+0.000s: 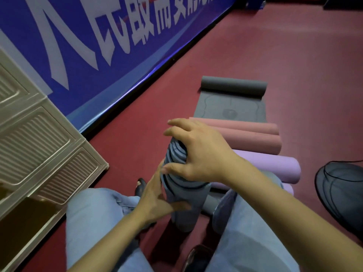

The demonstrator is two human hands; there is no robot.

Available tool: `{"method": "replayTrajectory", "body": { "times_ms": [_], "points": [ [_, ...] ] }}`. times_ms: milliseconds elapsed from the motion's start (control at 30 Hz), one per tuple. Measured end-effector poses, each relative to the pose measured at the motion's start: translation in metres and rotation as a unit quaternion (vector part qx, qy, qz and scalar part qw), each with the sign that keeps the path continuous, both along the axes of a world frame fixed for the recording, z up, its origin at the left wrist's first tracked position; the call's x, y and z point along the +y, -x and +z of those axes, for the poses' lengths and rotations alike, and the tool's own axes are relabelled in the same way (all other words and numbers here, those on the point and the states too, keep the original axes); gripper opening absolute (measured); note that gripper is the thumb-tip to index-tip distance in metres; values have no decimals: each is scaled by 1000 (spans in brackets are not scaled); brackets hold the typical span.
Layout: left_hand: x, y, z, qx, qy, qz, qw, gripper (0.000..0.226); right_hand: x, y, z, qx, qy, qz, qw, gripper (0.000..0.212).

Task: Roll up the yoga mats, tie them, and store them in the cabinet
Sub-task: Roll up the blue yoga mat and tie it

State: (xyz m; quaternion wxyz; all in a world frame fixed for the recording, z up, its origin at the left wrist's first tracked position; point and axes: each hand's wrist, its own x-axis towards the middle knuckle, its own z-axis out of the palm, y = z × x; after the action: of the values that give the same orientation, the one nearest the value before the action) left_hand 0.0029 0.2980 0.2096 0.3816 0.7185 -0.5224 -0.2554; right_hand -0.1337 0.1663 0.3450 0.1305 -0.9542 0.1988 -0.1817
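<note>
A rolled blue-grey yoga mat [184, 205] stands on end between my knees, its spiral end facing up. My right hand [196, 154] lies on that top end with fingers spread and fairly straight. My left hand [157, 197] presses flat against the roll's left side. Behind it lie rolled mats on the floor: two pink ones [253, 136] and two purple ones [275, 165]. Farther back a grey mat [231, 107] lies half unrolled, its far end still coiled. No tie is visible.
A beige cabinet [39, 146] with ribbed panels stands at the left, close to my left knee. A blue banner [110, 48] runs along the wall behind. A black mesh bag [341, 195] lies at the right on the red floor [275, 46].
</note>
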Motion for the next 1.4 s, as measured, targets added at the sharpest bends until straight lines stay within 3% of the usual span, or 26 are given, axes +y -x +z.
{"method": "replayTrajectory", "body": {
  "times_ms": [133,267,400,533,667,800,933,1167,1333,1400],
  "points": [
    [-2,-1,-2,16,-2,-9,1000,88,7,-8,-9,-6,11,-7,1000,68],
    [-3,3,-2,28,-17,-19,999,101,13,0,-10,4,26,-20,999,61],
    [7,0,7,55,1,-26,998,128,23,8,-28,-18,52,19,998,57],
    [16,-13,15,48,4,-68,996,130,32,16,-55,24,-5,-3,1000,61],
    [13,-17,14,56,3,-62,996,135,24,0,-53,44,3,23,999,66],
    [14,-18,13,65,2,-42,997,129,23,-18,-51,57,31,33,997,69],
    [16,-25,18,45,9,-37,998,121,24,-27,-39,133,2,49,990,76],
    [18,3,17,99,33,-6,995,108,30,-29,-8,173,-5,-7,985,95],
    [12,-3,14,145,25,-7,989,122,24,-47,-24,162,-7,-48,986,91],
    [12,-10,12,157,7,-11,988,117,22,-56,-29,179,-8,-31,983,89]
  ]
}}
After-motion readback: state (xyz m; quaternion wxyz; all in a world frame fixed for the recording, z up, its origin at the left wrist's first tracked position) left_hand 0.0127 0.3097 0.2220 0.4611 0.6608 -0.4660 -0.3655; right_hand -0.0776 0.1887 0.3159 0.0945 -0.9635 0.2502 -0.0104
